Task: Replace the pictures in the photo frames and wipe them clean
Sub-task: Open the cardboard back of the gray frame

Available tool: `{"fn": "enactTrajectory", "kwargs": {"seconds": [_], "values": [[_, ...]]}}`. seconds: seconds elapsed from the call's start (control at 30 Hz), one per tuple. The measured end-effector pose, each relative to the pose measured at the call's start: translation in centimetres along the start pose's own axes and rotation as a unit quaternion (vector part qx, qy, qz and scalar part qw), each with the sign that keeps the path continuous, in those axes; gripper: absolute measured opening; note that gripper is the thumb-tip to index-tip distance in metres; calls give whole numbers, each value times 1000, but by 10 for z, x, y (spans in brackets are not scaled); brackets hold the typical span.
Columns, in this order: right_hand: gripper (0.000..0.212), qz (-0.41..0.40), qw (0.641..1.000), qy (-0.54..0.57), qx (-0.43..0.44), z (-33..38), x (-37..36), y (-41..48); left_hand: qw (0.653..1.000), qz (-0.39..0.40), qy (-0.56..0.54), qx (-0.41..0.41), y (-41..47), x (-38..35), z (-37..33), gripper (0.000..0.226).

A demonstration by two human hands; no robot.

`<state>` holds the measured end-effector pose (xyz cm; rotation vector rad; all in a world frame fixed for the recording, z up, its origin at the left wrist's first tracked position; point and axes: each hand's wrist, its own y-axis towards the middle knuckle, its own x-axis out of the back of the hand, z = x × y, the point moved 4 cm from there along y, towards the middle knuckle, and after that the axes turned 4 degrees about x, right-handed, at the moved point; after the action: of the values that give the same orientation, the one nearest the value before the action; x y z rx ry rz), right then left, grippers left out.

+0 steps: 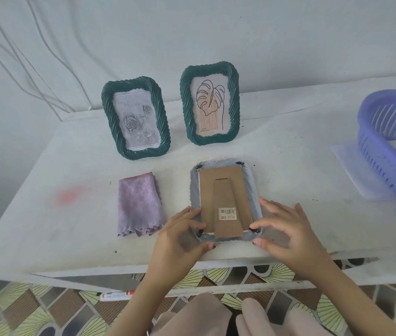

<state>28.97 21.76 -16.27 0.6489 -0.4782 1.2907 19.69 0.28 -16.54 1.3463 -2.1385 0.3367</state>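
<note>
A pale grey rope-moulded photo frame [226, 200] lies face down on the white painted table [71, 214], its brown cardboard backing board [222, 190] and flat folded easel leg turned up, its long axis running from 12 to 6 o'clock, the 6 o'clock end close to the table's near edge. Both hands are at that near end: the left hand [180, 236] sits at about 7 o'clock of the frame, fingers loosely spread, thumb and forefinger resting by the small black turn clip [200, 232] at the lower left corner; the right hand [286, 229] sits at about 5 o'clock, thumb and forefinger close to the matching clip [256, 230] at the lower right. Neither hand has closed round anything; they touch or nearly touch the frame's rim, and I cannot tell whether a fingertip is actually on a clip. The coming move, I judge, turns on those near clips, each lying just inboard of its own hand, so each hand serves its own corner; the two far clips at 12 o'clock are a longer reach. A folded lilac cloth [138, 204] lies just beside the frame at 9 o'clock, nearer the left hand. Two dark green frames stand upright further back at 11 and 12 o'clock.
</note>
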Motion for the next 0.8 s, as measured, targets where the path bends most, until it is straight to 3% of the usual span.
{"fn": "enactTrajectory", "kwargs": {"seconds": [0.33,0.5,0.8], "values": [[26,21,1000,-20,0,1,-2,-1,999,-37,-3,-6,-7,-1,-1,37],[23,21,1000,-18,3,1,-4,-3,997,-67,-2,-29,-12,-2,1,27],[10,15,999,-25,15,5,-4,-4,995,-48,20,-89,-7,-2,-4,20]]}}
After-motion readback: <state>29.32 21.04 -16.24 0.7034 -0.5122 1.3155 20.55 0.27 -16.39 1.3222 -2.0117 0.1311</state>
